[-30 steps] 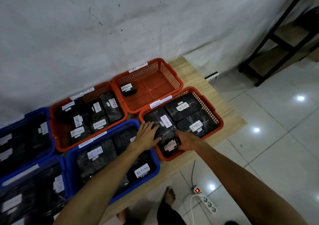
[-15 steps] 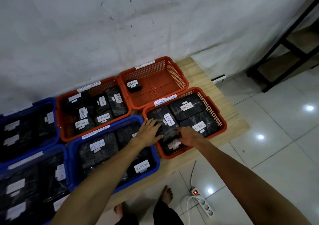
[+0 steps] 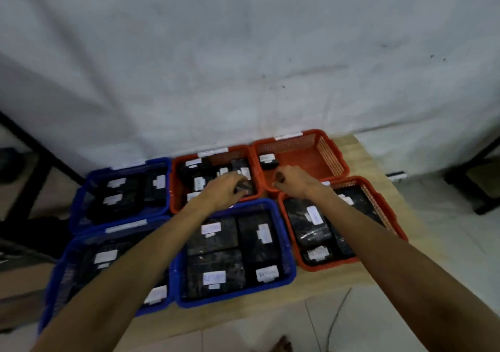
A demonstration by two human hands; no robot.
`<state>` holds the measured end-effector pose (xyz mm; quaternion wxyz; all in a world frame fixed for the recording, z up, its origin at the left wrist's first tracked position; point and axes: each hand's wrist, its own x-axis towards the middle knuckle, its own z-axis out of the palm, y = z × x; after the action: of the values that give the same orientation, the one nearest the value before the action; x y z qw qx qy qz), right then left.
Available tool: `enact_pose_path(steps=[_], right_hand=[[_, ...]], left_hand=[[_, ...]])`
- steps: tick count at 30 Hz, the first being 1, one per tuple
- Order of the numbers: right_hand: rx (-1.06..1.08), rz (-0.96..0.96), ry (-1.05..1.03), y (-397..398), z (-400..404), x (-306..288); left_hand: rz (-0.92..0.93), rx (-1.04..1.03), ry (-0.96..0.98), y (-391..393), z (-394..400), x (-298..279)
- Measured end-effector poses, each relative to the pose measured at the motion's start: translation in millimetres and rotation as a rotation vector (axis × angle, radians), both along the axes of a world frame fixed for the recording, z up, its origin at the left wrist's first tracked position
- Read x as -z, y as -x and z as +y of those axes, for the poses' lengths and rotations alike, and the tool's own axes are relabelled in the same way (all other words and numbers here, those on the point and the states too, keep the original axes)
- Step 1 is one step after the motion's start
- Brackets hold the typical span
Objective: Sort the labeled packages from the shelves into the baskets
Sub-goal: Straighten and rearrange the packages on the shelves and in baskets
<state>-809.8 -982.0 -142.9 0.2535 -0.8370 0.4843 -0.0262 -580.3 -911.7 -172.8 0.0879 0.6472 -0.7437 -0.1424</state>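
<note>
Baskets number six on the wooden worktop (image 3: 359,276): three blue, three red. Blue ones sit at far left (image 3: 89,189), near left (image 3: 58,276) and near centre (image 3: 286,246); red ones at far centre (image 3: 176,186), far right (image 3: 335,154) and near right (image 3: 384,205). All hold black wrapped packages with white labels, the picture too blurred for an exact count; the far right red basket shows only one small package (image 3: 267,160). Left hand (image 3: 224,189) reaches over the far centre red basket, its grip curled onto a dark package (image 3: 244,187) at the fingertips. Right hand (image 3: 293,180) hovers at the near edge of the far right red basket, fingers curled; whether it holds anything I cannot tell.
</note>
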Motion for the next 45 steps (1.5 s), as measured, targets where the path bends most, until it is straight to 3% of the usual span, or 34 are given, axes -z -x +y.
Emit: enact_pose_path(steps=[10,15,23,36,45], right_hand=[[-0.277,-0.154,0.159,-207,104,-103],[-0.459,-0.223,0.232,-318,201,-156],[-0.657,-0.358,0.369,-475,321,-258],[-0.821,-0.553,0.528,-719,409,-353],[-0.812,-0.657,0.569,-895,436,-383]], left_hand=[[0.147,-0.351,0.177,-195,175,-135],[0.118,-0.468,0.378,-273,290,-204],[0.025,-0.612,0.445,-380,438,-281],[-0.094,-0.875,0.663,-599,540,-338],[-0.021,-0.979,0.758,-751,573,-359]])
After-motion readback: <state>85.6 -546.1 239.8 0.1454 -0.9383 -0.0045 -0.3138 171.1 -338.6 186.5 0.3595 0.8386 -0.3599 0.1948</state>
